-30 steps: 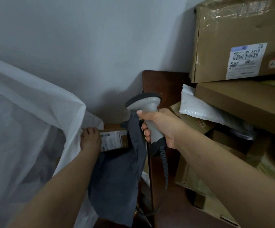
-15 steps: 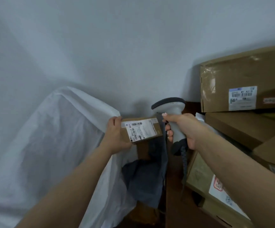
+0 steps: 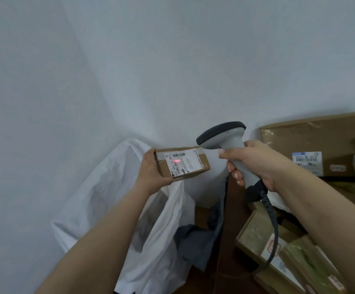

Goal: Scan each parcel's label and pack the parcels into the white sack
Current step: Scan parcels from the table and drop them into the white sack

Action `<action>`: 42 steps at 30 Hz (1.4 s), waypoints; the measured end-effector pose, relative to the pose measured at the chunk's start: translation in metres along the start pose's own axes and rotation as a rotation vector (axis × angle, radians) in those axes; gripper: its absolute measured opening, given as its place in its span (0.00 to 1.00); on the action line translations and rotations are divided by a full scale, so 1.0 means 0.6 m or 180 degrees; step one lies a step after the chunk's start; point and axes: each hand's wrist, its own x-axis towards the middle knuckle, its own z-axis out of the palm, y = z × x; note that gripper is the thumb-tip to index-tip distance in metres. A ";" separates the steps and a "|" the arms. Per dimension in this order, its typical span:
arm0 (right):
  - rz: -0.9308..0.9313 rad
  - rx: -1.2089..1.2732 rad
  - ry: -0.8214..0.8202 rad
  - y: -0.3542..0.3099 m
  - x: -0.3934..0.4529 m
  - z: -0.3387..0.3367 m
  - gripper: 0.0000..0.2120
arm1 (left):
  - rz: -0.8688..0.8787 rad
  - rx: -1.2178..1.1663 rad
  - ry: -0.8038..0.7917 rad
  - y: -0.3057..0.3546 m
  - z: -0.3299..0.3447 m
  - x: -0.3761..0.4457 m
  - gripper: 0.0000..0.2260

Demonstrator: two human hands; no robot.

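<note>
Two hands busy: left hand [image 3: 151, 170] grips small parcel [image 3: 183, 164] above white sack [image 3: 112, 200]; right hand [image 3: 255, 162] grips scanner [image 3: 225, 136], red beam on label [image 3: 181, 163].

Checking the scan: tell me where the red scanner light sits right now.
In the head view, the red light lies on the small parcel's label, held by the left hand, left of the scanner.

My left hand [image 3: 151, 170] covers the small parcel [image 3: 185, 166]'s left end; its label [image 3: 181, 164]'s small print is too fine to read. The scanner [image 3: 225, 145]'s window faces away, and the right edge crops the stacked boxes [image 3: 312, 143].
</note>
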 end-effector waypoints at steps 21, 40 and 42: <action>-0.0515 -0.0303 -0.0083 -0.019 -0.050 0.014 0.12 | 0.0077 0.0028 0.0241 -0.001 -0.084 -0.066 0.47; -0.0193 -0.0299 -0.0133 0.010 -0.002 0.103 0.09 | -0.1222 0.0266 0.0466 -0.127 -0.106 -0.129 0.47; -0.0012 -0.0202 -0.0053 0.025 0.012 0.107 0.10 | -0.1647 0.0189 0.0440 -0.147 -0.098 -0.141 0.53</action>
